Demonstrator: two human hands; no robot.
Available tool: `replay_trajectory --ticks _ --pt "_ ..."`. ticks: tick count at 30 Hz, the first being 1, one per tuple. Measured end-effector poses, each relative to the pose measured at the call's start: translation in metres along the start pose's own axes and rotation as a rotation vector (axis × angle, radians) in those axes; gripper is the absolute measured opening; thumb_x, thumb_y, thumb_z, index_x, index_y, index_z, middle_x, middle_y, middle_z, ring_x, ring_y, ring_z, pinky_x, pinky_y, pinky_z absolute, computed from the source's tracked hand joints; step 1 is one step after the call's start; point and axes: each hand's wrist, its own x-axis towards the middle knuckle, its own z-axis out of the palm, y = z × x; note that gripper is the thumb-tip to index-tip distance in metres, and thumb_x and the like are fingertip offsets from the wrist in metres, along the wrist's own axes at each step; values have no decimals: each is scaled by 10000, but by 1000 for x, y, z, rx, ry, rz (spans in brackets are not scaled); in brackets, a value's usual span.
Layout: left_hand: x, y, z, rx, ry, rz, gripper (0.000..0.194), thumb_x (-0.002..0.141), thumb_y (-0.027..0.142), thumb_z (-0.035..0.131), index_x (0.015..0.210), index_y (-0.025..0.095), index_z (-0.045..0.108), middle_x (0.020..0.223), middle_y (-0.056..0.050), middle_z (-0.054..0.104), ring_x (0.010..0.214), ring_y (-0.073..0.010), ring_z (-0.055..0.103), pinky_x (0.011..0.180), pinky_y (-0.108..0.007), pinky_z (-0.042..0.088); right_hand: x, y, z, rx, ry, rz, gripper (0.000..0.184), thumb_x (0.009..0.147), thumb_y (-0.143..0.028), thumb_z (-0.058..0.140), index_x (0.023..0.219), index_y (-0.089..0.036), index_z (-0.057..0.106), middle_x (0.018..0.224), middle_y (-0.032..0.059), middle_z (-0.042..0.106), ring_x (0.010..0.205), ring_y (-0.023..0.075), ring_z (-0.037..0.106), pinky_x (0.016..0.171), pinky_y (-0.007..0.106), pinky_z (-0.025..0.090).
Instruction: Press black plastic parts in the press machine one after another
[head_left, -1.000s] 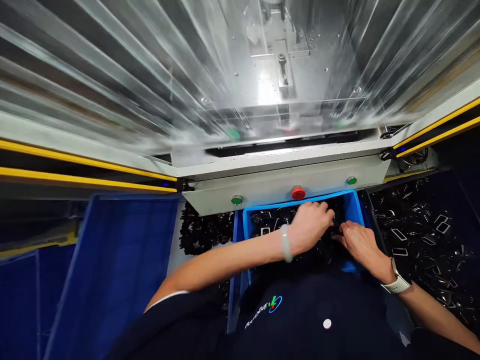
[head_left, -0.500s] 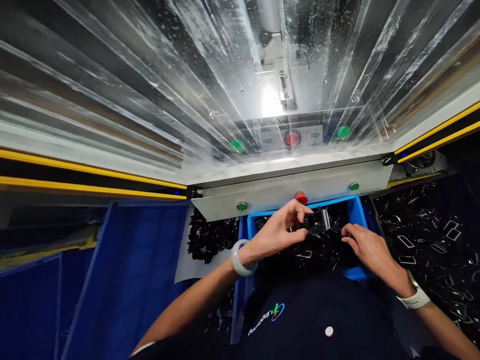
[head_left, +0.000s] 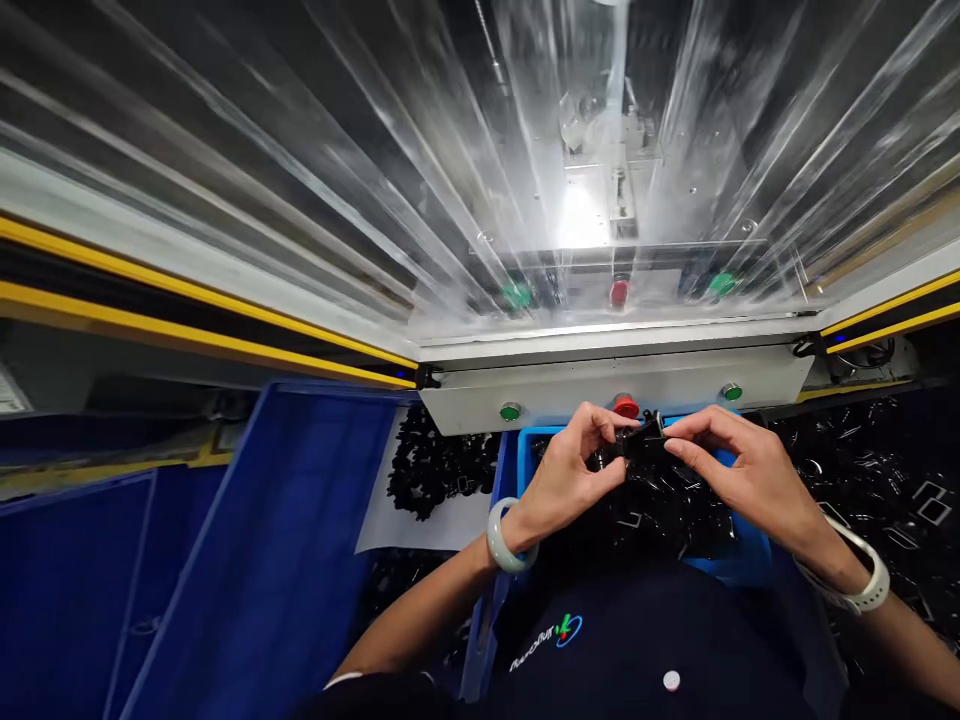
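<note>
Between my two hands is a small black plastic part (head_left: 642, 436) with a pale edge at its right end. My left hand (head_left: 574, 468) pinches its left side between thumb and fingers. On the other side, my right hand (head_left: 739, 462) has thumb and fingertips closed on the pale-edged end. Both hands are above a light blue bin (head_left: 739, 565) holding many glossy black parts (head_left: 667, 515), some with pale rectangular outlines. The exact shape of the held part is partly covered by my fingers.
Ahead is a machine panel (head_left: 562, 392) with a red button (head_left: 625, 405) and two green buttons (head_left: 510, 411). Clear plastic strips (head_left: 360, 150) hang above it. Small black pieces (head_left: 431, 465) lie on a white sheet (head_left: 386, 520) at left. More glossy parts (head_left: 900, 500) are at right.
My right hand has moved up and left and now grips the right end of the black part. My left hand still holds it. The view has shifted slightly.
</note>
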Motion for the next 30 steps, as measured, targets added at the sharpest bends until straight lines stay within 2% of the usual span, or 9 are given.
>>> replay_trajectory --ticks 7,12,15,18,20,22,24,27,30 --pt "13 10 -1 185 -21 58 224 869 88 601 989 215 462 1209 -103 685 1176 -210 671 1014 -384 538 22 -3 7 -33 -17 -26 180 962 -409 699 983 -235 740 907 5 759 796 146 705 735 272 563" --pt "46 29 -16 245 106 100 216 924 281 709 1120 199 672 1121 -88 724 1057 -219 691 949 -396 576 59 -12 2 -17 -3 -71 224 968 -443 678 997 -228 733 930 16 766 817 155 716 771 298 580" --pt "77 48 -40 279 222 192 177 920 321 736 1043 193 742 1054 -76 750 996 -206 701 900 -374 587 117 -38 -13 -60 -52 -214 254 1002 -441 615 1054 -227 741 978 29 770 862 165 717 808 325 588" --pt "118 70 -70 285 389 304 161 890 294 774 999 179 746 1008 -65 758 896 -165 703 787 -306 591 202 -76 -24 -218 272 -351 294 1008 -428 600 1155 -201 716 1122 83 757 1052 214 707 970 400 565" --pt "151 84 -89 282 472 356 139 874 247 793 959 162 724 929 -45 749 782 -130 688 685 -260 571 259 -100 -26 -379 455 -273 507 966 -485 650 1335 -138 636 1321 154 685 1308 306 605 1095 498 481" --pt "186 96 -106 281 538 349 114 888 196 777 935 140 690 863 -24 730 699 -101 665 637 -234 550 305 -118 -26 -501 445 -142 784 965 -580 539 1444 39 502 1443 248 564 1449 416 458 1126 563 382" --pt "220 108 -119 290 602 292 104 925 191 741 942 115 672 868 -29 725 726 -103 678 667 -240 557 329 -128 -27 -532 365 -109 906 967 -591 322 1381 203 457 1401 278 550 1425 429 455 1095 533 360" --pt "265 125 -130 293 629 224 165 948 237 723 943 80 674 954 -59 727 963 -181 718 821 -323 588 314 -126 -42 -477 306 -228 803 962 -561 438 1324 141 581 1297 190 661 1296 265 608 1061 399 421" --pt "306 136 -126 245 558 172 195 958 243 714 872 74 670 928 -51 699 1095 -264 711 894 -434 588 238 -99 -72 -513 285 -393 572 866 -533 765 1277 -137 723 1181 100 741 1059 212 688 959 372 529"
